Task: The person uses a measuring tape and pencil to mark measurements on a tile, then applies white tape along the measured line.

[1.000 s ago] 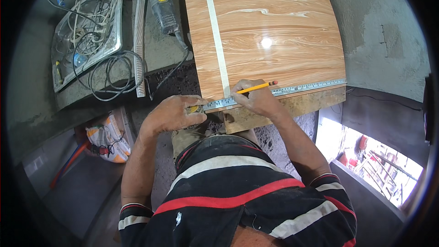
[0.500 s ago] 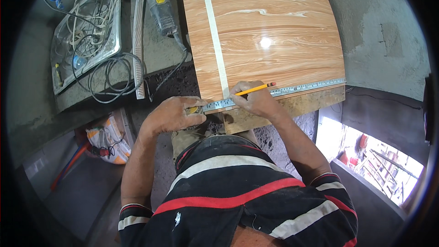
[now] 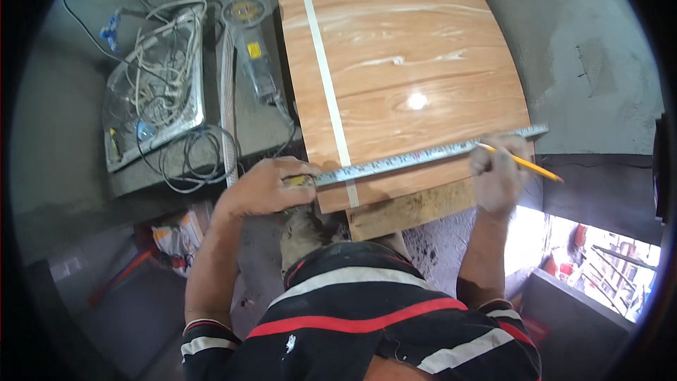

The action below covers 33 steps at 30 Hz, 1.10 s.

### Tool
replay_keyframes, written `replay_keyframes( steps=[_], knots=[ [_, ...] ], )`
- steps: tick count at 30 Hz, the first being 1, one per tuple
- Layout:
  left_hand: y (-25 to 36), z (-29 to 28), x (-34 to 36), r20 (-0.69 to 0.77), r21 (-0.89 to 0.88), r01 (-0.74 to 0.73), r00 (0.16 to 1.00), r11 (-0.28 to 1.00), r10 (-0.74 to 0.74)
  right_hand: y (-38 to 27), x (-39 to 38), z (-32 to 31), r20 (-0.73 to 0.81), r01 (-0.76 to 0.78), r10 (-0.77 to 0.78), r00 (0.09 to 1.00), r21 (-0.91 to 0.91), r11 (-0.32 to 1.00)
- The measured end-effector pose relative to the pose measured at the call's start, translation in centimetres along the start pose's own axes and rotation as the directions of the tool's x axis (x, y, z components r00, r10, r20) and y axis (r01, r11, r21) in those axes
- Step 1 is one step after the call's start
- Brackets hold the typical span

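My left hand (image 3: 271,187) is closed around the yellow tape measure case (image 3: 296,181) at the left edge of a glossy wood-look tile (image 3: 391,42). The silver blade (image 3: 384,164) stretches across the tile's lower part, sloping up to the right and past its edge. My right hand (image 3: 498,176) grips a yellow pencil (image 3: 537,168) beside the blade near the right side, its tip by the blade. A pale strip (image 3: 322,70) runs down the tile's left side, under the blade. A plywood board (image 3: 409,214) shows below the tile.
Left of the tile are an angle grinder (image 3: 255,63), a long narrow strip (image 3: 228,85) and a metal tray (image 3: 196,109) of tangled cables. Grey plastered walls (image 3: 585,42) enclose the right. A white sack (image 3: 176,236) lies lower left; a bright opening (image 3: 599,271) shows lower right.
My right hand has moved right along the tile with the pencil. The blade has lifted from the lower edge to a slant higher across the tile. The view has shifted, putting the surroundings lower.
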<state>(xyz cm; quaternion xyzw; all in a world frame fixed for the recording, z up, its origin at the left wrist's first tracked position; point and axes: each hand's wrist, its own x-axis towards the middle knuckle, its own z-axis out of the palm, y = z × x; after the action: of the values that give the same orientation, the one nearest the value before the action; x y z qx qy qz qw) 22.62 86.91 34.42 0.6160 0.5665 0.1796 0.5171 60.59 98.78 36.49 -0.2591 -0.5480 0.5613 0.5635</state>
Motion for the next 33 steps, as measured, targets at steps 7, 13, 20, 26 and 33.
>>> replay_keyframes(
  steps=[7, 13, 20, 26, 33],
  knots=[
    [5.1, -11.7, 2.6, -0.347, 0.219, 0.142, 0.936, 0.965, -0.059, -0.2, -0.3, -4.7, -0.14, -0.168, 0.169, 0.976, 0.017, 0.986],
    [7.1, -20.9, 10.5, -0.465, 0.427, 0.186, 0.885, 0.885, 0.039, 6.2, -0.2, -3.2, -0.251, -0.389, 0.358, 0.899, -0.086, 0.917],
    [5.3, -27.4, 20.2, -0.304, 0.47, -0.011, 0.937, 0.883, 0.173, 9.1, -0.8, -1.8, -0.387, -0.5, 0.438, 0.812, -0.073, 0.863],
    [5.2, -28.6, 24.0, -0.18, 0.523, -0.078, 0.963, 0.849, 0.199, 9.8, -1.4, -0.8, -0.447, -0.484, 0.405, 0.798, -0.075, 0.872],
    [4.0, -27.5, 26.2, -0.36, 0.68, 0.244, 0.933, 0.692, 0.025, 11.1, -0.1, -0.1, -0.454, -0.506, 0.418, 0.787, -0.086, 0.858]
  ],
)
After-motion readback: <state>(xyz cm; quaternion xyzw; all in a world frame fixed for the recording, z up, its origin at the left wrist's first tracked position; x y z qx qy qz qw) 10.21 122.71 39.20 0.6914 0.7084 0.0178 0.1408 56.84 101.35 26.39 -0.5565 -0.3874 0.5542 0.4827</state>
